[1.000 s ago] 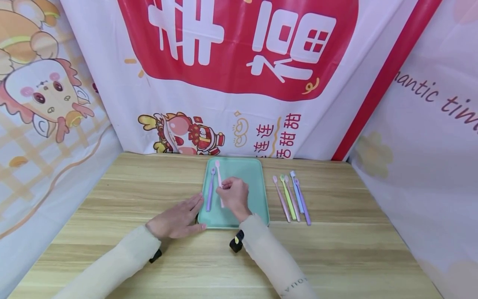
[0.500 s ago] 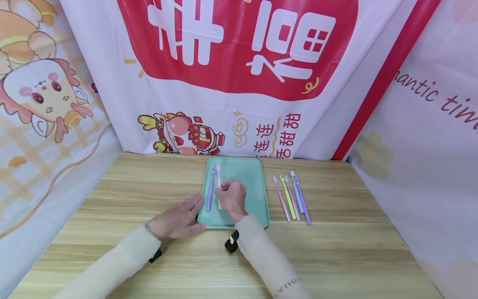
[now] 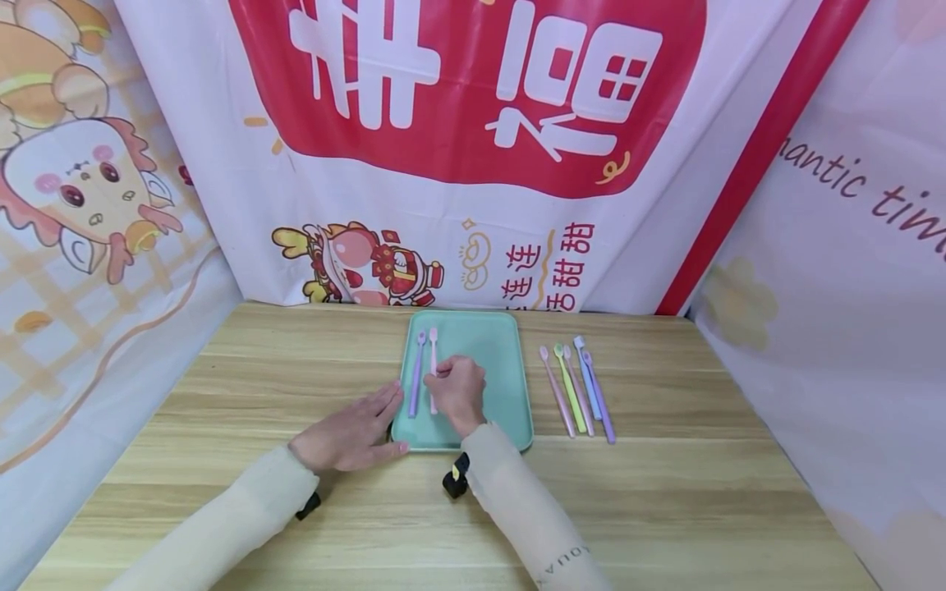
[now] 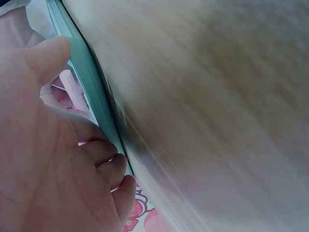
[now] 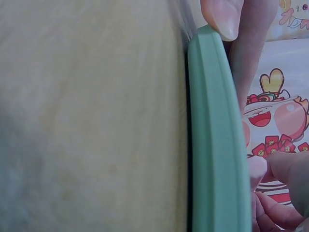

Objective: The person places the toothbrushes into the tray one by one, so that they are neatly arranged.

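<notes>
In the head view a green tray [image 3: 497, 349] lies on the wooden table. My right hand [image 3: 460, 394] is over it and pinches a pale pink toothbrush [image 3: 433, 351], which lies lengthwise with its head toward the back. Left of it, a purple toothbrush [image 3: 417, 379] rests in the tray, nearly parallel. My left hand [image 3: 349, 431] lies along the tray's left front corner, fingers extended at the side and thumb at the front edge. The left wrist view shows those fingertips against the tray wall [image 4: 96, 82]. In the right wrist view, the curled right fingers are partly behind the tray rim [image 5: 217, 125].
Right of the tray, several toothbrushes lie side by side on the table: a pink one [image 3: 557, 392], a yellow-green one [image 3: 571, 394], a blue one [image 3: 589, 382] and a purple one [image 3: 602, 402] among them. A printed curtain [image 3: 473, 238] hangs behind the table's back edge.
My right hand has shifted slightly left and toward me with the pink toothbrush, which now lies straighter beside the purple one. The left hand has stayed at the tray corner.
</notes>
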`<action>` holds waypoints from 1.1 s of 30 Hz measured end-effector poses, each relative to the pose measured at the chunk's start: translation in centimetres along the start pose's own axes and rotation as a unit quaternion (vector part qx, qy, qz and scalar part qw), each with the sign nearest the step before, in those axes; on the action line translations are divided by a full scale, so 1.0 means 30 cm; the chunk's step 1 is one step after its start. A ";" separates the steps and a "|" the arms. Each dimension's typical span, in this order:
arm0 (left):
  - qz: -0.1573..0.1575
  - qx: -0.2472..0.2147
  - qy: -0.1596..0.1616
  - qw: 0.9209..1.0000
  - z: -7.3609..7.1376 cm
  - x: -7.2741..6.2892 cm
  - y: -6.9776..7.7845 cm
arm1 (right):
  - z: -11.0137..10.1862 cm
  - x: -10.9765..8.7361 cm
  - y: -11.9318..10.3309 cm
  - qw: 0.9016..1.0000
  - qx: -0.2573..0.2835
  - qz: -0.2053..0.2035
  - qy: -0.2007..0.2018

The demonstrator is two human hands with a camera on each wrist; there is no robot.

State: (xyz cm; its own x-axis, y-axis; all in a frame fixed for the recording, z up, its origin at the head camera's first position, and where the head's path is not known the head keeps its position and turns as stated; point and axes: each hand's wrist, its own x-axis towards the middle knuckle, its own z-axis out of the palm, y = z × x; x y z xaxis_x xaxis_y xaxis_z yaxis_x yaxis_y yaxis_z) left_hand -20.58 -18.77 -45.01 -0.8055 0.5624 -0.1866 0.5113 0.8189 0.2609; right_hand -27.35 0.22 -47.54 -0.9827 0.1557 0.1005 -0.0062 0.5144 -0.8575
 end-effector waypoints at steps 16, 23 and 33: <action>0.000 -0.007 -0.002 1.000 0.003 0.006 -0.010 | 0.003 0.002 -0.011 0.999 -0.022 0.025 -0.013; 0.001 -0.010 -0.003 1.000 0.002 0.006 -0.011 | 0.003 0.009 -0.009 0.999 -0.018 0.028 -0.022; 0.004 -0.009 -0.002 1.000 0.008 0.008 -0.015 | 0.012 0.011 -0.007 0.999 -0.028 0.030 -0.031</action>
State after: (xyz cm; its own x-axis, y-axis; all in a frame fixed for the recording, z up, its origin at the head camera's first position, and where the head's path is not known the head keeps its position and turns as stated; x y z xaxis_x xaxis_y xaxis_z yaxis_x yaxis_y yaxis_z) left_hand -20.94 -18.99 -45.39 -0.8008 0.5687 -0.1879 0.5113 0.8125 0.2800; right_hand -27.74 -0.15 -47.50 -0.9906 0.1359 0.0176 0.0611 0.5529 -0.8310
